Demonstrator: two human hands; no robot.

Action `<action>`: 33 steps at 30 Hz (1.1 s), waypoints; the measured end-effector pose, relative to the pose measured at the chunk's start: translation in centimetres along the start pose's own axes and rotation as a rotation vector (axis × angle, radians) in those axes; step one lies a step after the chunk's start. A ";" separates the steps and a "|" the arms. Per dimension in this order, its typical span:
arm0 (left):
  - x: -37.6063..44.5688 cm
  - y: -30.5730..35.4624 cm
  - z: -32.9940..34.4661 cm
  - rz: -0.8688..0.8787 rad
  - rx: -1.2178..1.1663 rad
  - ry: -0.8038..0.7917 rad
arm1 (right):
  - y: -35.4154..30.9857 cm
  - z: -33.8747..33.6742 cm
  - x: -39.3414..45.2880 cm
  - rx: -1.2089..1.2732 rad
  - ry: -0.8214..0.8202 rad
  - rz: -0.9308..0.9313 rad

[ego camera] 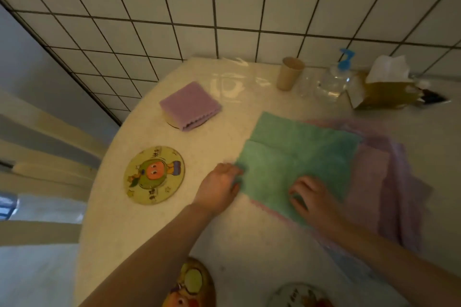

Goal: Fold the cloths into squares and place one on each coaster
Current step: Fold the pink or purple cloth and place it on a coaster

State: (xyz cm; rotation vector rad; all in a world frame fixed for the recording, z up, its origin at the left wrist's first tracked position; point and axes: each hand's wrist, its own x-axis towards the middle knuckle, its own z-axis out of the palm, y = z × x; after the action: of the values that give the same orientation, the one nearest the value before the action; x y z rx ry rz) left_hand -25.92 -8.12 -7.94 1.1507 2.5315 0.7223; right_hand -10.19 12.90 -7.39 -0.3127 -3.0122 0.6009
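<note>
A green cloth lies partly folded on the white table, on top of a pile of pale purple cloths. My left hand pinches the green cloth's near left corner. My right hand presses on its near edge with the fingers curled on the fabric. A purple cloth folded into a square rests on a coaster at the back left. A round yellow cartoon coaster lies bare to the left of my left hand. Two more coasters, one orange and one white, show at the bottom edge.
Along the tiled wall stand a beige cup, a clear pump bottle with a blue top and a tissue box. The table's curved edge runs down the left, with chair backs beyond it.
</note>
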 end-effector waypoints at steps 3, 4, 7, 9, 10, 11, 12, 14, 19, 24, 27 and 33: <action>-1.2 3.6 3.1 0.114 0.045 -0.081 | 1.4 -0.3 -4.4 -0.190 -0.067 -0.088; -1.4 4.7 3.8 0.161 0.051 -0.099 | 1.8 -0.4 -5.6 -0.220 -0.082 -0.100; -1.1 6.8 5.8 0.301 0.085 -0.133 | 2.9 -0.2 -7.6 -0.239 -0.102 -0.119; -1.2 7.0 6.5 0.338 0.115 -0.172 | 3.1 0.0 -7.4 -0.232 -0.097 -0.109; -1.1 7.1 6.8 0.347 0.134 -0.176 | 3.3 -0.1 -7.3 -0.210 -0.075 -0.098; -1.0 7.2 7.0 0.345 0.146 -0.176 | 3.4 -0.3 -7.2 -0.197 -0.055 -0.099; -1.0 7.1 7.0 0.328 0.149 -0.185 | 3.5 -0.5 -7.0 -0.205 -0.040 -0.126; -0.9 7.1 7.1 0.328 0.154 -0.178 | 3.6 -0.8 -6.8 -0.226 -0.061 -0.185; -0.3 7.0 7.5 0.327 0.186 -0.148 | 3.6 -2.0 -5.1 0.112 -0.086 0.055; 1.6 8.1 6.4 -0.041 -0.089 -0.141 | 4.2 -3.2 -3.1 0.198 -0.075 0.113; 2.8 6.9 5.4 -0.204 -0.067 -0.093 | 4.5 -4.0 -1.9 0.325 -0.083 0.111; 4.2 4.2 1.8 -0.290 -0.006 0.080 | 5.1 -7.3 0.5 0.377 -0.003 0.044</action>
State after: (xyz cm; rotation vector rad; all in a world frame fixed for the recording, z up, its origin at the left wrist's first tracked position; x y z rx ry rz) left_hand -25.22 -1.99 -7.29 0.7424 2.6812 0.7113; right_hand -9.02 20.31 -2.59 -0.3539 -2.8158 1.1482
